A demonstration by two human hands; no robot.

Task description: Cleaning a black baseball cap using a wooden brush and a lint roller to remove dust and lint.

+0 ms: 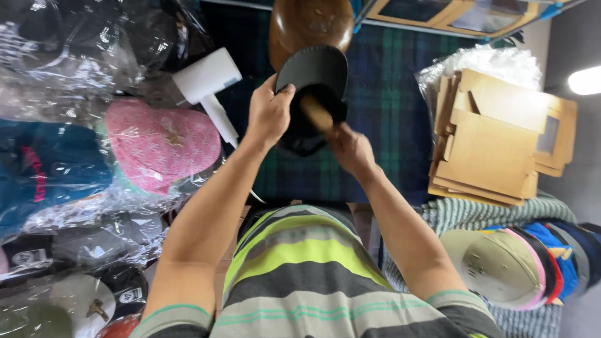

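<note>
The left hand [269, 112] has its fingers clenched on the brim of a black fabric baseball cap [313, 78] held over the plaid-covered desk [388, 106], while the right hand [350, 149] grips a short wooden-handled tool [315, 112] pushed into the crown. Judged step: shaping or brushing the inside; the next move calls for a steady brim hold. Clear plastic bags [156, 150] at left each hold one cap, the nearest pink.

Wrapped pink cap [164, 144], flat cardboard boxes [494, 150]
</note>
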